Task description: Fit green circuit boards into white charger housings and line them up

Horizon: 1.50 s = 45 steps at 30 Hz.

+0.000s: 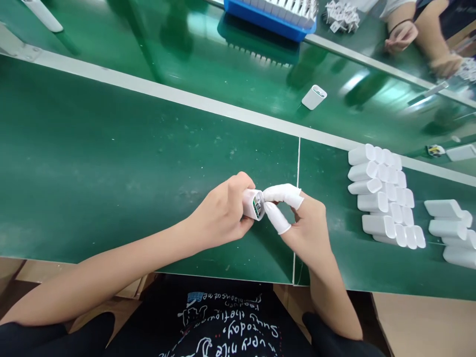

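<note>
My left hand [223, 213] is closed around a small white plastic casing [254, 204], whose open end shows a green circuit board inside. My right hand [303, 218] wears white finger cots on the thumb and forefinger. Both covered fingertips pinch at the casing's open end. The two hands meet just above the near green table [111, 163].
Rows of white casings [383, 201] lie to the right, with more casings [451, 230] at the far right. A single casing [314, 96] lies on the glossy belt behind. A blue tray [267, 17] and another person's hands [401, 37] are across the line.
</note>
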Each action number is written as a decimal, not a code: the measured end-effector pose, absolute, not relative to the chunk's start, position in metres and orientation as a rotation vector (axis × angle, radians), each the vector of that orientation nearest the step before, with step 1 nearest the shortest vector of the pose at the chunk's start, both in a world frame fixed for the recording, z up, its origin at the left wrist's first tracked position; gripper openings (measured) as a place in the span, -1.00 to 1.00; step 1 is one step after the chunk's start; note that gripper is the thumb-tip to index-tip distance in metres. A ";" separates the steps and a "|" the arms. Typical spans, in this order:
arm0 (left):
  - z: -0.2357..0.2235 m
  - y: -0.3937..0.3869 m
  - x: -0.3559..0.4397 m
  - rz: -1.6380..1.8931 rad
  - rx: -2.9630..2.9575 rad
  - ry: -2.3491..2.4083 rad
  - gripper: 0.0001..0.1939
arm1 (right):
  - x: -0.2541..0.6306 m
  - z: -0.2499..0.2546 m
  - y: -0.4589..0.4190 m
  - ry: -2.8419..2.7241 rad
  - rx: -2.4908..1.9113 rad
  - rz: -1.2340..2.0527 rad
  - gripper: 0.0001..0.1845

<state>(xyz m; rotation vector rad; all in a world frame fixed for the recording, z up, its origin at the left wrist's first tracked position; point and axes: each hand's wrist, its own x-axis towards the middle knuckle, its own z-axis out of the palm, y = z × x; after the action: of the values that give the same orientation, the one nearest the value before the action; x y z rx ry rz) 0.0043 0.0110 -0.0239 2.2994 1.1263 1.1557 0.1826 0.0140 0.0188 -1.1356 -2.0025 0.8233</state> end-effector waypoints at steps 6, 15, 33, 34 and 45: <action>-0.020 0.009 0.008 1.008 2.336 1.060 -0.65 | 0.182 0.017 0.012 -2.084 -1.173 0.647 -0.83; -0.026 0.005 0.008 1.014 2.410 1.079 -0.60 | 0.184 0.019 0.011 -2.151 -1.200 0.752 -0.85; -0.021 0.010 0.004 0.963 2.368 1.012 -0.59 | 0.188 0.012 0.020 -2.203 -1.054 0.712 -0.86; -0.022 0.010 0.003 0.985 2.375 1.009 -0.56 | 0.189 0.013 0.020 -2.168 -1.036 0.804 -0.86; -0.034 0.016 0.002 1.085 2.398 1.067 -0.51 | 0.183 0.007 0.022 -1.864 -1.059 1.244 -0.86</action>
<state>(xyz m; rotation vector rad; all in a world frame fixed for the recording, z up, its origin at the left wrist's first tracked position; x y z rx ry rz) 0.0022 0.0159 -0.0340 2.3981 1.0670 1.0848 0.1833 0.0215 0.0068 -1.0595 -1.8642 1.2444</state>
